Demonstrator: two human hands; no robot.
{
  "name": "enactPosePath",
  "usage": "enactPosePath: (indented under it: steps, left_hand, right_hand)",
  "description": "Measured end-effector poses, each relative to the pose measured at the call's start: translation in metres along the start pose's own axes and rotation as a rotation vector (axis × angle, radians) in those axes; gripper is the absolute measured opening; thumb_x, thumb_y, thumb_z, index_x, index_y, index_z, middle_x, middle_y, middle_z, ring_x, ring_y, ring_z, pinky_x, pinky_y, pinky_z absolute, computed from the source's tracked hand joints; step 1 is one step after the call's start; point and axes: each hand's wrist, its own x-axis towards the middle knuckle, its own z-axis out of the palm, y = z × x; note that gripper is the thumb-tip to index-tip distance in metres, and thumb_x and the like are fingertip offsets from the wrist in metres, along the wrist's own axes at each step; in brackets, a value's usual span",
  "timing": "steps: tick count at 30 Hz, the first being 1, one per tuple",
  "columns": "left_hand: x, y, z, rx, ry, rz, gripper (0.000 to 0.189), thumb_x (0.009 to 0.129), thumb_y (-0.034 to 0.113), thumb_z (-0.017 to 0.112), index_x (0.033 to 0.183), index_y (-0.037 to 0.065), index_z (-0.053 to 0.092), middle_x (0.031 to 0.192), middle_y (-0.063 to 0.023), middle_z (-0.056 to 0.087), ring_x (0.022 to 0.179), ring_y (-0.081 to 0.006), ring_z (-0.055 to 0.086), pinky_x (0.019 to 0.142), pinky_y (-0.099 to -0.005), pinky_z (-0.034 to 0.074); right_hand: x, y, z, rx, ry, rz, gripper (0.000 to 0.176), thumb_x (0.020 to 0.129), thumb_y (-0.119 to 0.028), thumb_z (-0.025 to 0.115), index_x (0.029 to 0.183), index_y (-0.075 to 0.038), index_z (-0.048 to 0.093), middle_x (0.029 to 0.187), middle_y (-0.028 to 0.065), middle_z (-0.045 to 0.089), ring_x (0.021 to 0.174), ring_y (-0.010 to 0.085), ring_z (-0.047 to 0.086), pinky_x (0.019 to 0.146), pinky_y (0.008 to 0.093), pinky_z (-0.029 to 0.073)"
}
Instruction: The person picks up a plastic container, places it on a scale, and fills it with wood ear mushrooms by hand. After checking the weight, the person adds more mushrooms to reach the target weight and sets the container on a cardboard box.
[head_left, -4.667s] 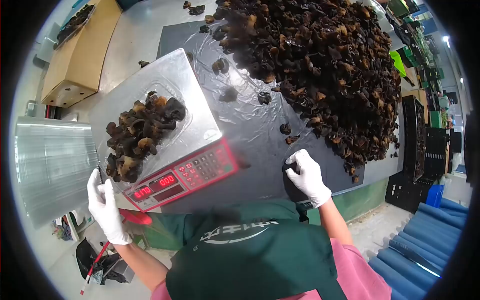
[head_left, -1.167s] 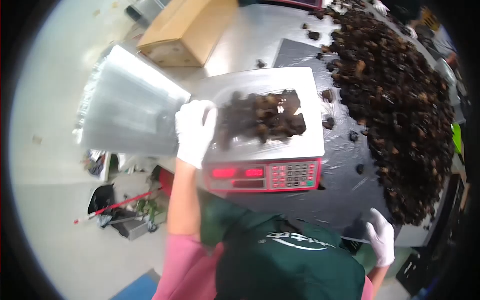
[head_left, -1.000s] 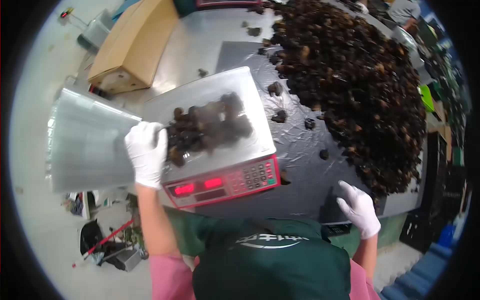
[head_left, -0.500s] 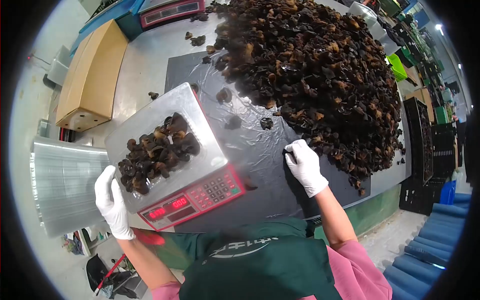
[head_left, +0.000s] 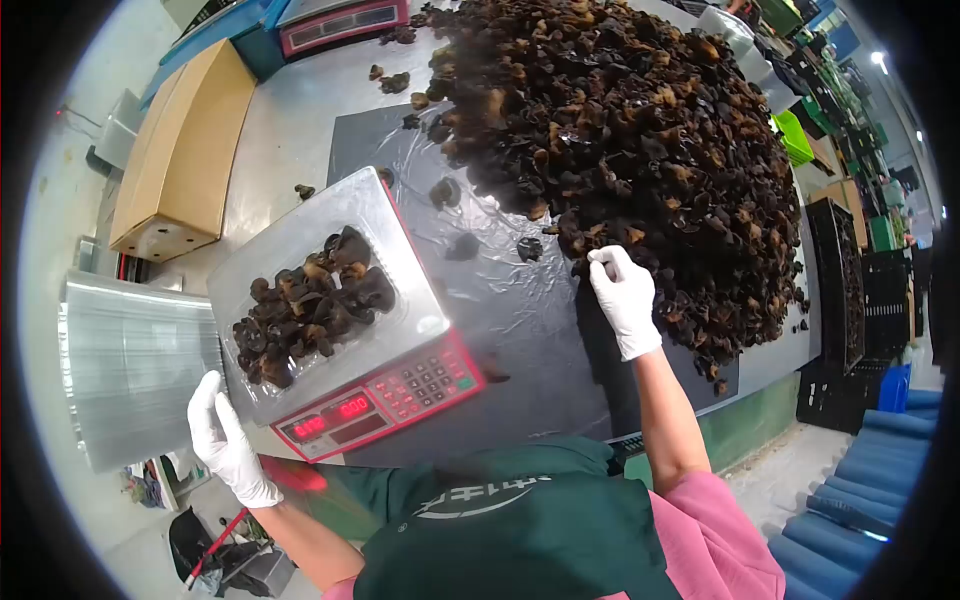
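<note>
Dark brown, curled wood-ear-like pieces lie in a clear tray on the silver plate of a red and white scale with lit red digits. My left hand, in a white glove, is beside the scale's left corner with thumb and fingers apart, holding nothing. At the near left edge of a large pile of the same dark pieces is my gloved right hand. Its fingers are pinched together, and whatever may be between them is too small to make out.
A cardboard box stands at the upper left, above a stack of clear plastic trays. Another red scale is at the back. Black crates stand at the right. Loose pieces lie on the grey sheet.
My right hand has moved up and slightly right to the pile's edge. My left hand has dropped a little, away from the scale's corner.
</note>
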Motion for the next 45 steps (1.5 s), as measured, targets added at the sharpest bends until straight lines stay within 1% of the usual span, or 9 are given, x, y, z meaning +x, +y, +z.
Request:
enactPosePath:
  steps: [5,10,15,23,31,38,39,41,45]
  left_hand:
    - [-0.006,-0.013,-0.009,-0.004,0.009,-0.046,0.027,0.105,0.001,0.056,0.129,-0.001,0.067,0.129,-0.0096,0.07,0.12,-0.018,0.064,0.108,-0.0333,0.048]
    - [-0.006,-0.008,-0.001,-0.017,0.031,-0.076,0.026,0.105,0.0,0.055,0.128,-0.001,0.068,0.128,-0.0093,0.07,0.119,-0.0177,0.064,0.107,-0.0331,0.048]
    - [-0.007,-0.001,-0.002,0.012,0.05,-0.029,0.026,0.104,-0.001,0.056,0.127,-0.001,0.069,0.126,-0.0091,0.071,0.118,-0.0175,0.064,0.107,-0.0328,0.048]
    - [-0.021,0.0,-0.012,-0.009,0.123,-0.161,0.023,0.105,0.001,0.057,0.124,-0.003,0.069,0.123,-0.0111,0.071,0.115,-0.0184,0.065,0.107,-0.0336,0.048]
    - [-0.019,0.007,-0.005,0.047,0.181,0.018,0.022,0.096,-0.006,0.062,0.114,-0.001,0.074,0.114,-0.0124,0.075,0.109,-0.0236,0.068,0.101,-0.0371,0.05]
    - [-0.036,-0.01,-0.013,0.035,0.178,-0.022,0.022,0.095,-0.006,0.063,0.112,0.001,0.075,0.113,-0.01,0.075,0.108,-0.0221,0.067,0.1,-0.0362,0.05]
    - [-0.037,-0.011,-0.014,0.043,0.183,-0.021,0.022,0.095,-0.006,0.063,0.112,0.001,0.075,0.113,-0.0101,0.075,0.108,-0.0221,0.067,0.1,-0.0361,0.051]
    - [-0.039,-0.014,-0.016,0.062,0.191,-0.024,0.021,0.096,-0.006,0.063,0.112,0.001,0.074,0.113,-0.0102,0.075,0.107,-0.0221,0.067,0.099,-0.0358,0.051]
    - [-0.04,-0.016,-0.018,0.045,0.185,-0.042,0.021,0.095,-0.006,0.063,0.112,0.001,0.075,0.114,-0.0096,0.075,0.108,-0.0222,0.067,0.099,-0.0362,0.051]
  right_hand:
    - [-0.024,0.006,-0.022,0.279,-0.274,0.203,0.01,0.095,-0.014,0.071,0.098,-0.005,0.073,0.068,0.0031,0.068,0.059,0.0085,0.059,0.06,0.0272,0.049]
    - [-0.028,0.005,-0.021,0.14,0.084,-0.053,0.013,0.092,-0.011,0.073,0.105,-0.008,0.075,0.094,0.0063,0.072,0.077,0.0153,0.068,0.072,0.0291,0.054]
    - [-0.002,0.004,0.007,-0.344,0.097,-0.303,0.025,0.086,-0.018,0.078,0.111,-0.016,0.073,0.091,0.0089,0.059,0.077,0.0271,0.064,0.067,0.0397,0.053]
    - [-0.016,-0.025,-0.011,0.25,-0.116,-0.061,0.016,0.089,-0.011,0.076,0.104,-0.008,0.076,0.096,0.0074,0.068,0.084,0.0199,0.068,0.076,0.0306,0.053]
    - [-0.013,-0.148,0.004,0.538,-0.316,-0.361,0.02,0.092,-0.005,0.071,0.111,-0.007,0.077,0.098,0.0077,0.073,0.087,0.0174,0.069,0.08,0.0301,0.054]
    - [0.013,-0.232,0.064,0.067,0.031,-0.956,0.01,0.088,-0.007,0.066,0.097,-0.01,0.069,0.085,0.0094,0.064,0.072,0.0283,0.065,0.062,0.0413,0.051]
    - [0.012,-0.236,0.068,-0.117,-0.154,-0.95,0.018,0.087,-0.008,0.065,0.104,-0.009,0.07,0.086,0.0102,0.064,0.074,0.0286,0.065,0.063,0.0413,0.051]
    - [0.011,-0.231,0.067,0.036,-0.132,-1.077,0.027,0.084,-0.006,0.068,0.111,-0.009,0.072,0.085,0.0097,0.064,0.075,0.028,0.065,0.065,0.0403,0.052]
    - [0.015,-0.2,0.019,0.209,-0.113,-0.725,0.042,0.078,0.01,0.065,0.113,-0.011,0.073,0.093,0.0117,0.068,0.081,0.0291,0.068,0.07,0.0365,0.054]
